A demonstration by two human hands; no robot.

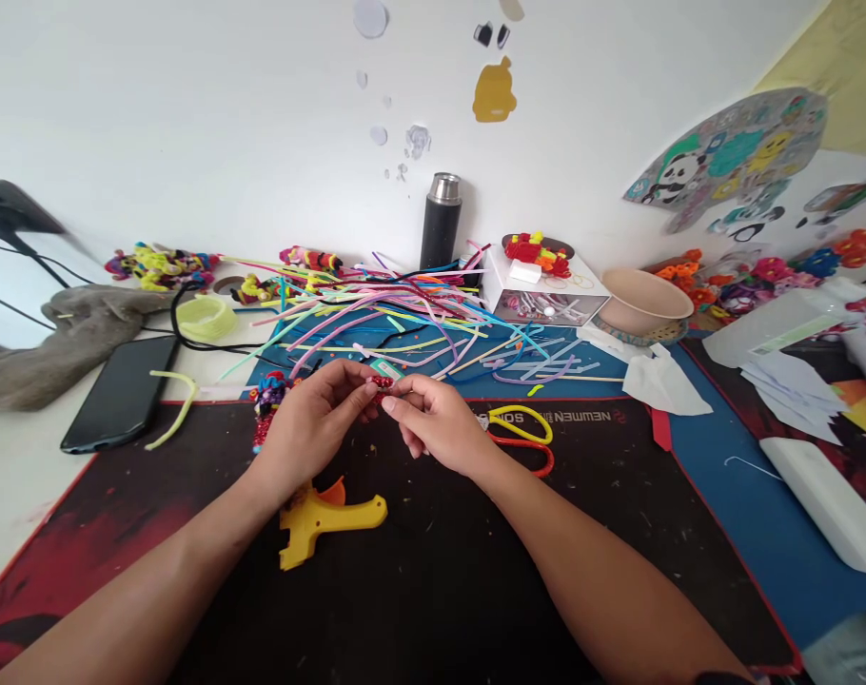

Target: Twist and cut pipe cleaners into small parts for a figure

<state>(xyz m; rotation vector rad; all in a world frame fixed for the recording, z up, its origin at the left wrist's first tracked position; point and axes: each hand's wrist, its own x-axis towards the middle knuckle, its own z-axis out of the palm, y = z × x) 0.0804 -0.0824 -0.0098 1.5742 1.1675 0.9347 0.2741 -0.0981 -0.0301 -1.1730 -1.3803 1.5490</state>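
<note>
My left hand point(317, 419) and my right hand point(439, 419) meet above the black desk mat. Between their fingertips they pinch a small piece of red glittery pipe cleaner point(381, 381); its exact shape is partly hidden by the fingers. Just left of my left hand lies a colourful pipe-cleaner figure point(268, 395), its middle covered by the hand. Below the left wrist rests a yellow glue gun point(344, 515) with an orange trigger. Scissors point(524, 422) with one yellow and one red handle lie right of my right hand, their blades hidden.
Many loose pipe cleaners point(404, 304) are heaped behind my hands. Behind them stand a black thermos point(442, 224) and a white box point(582, 276). A phone point(119, 395) lies left; a beige bowl point(643, 300), a bottle point(768, 328) and a white device point(825, 504) are at right.
</note>
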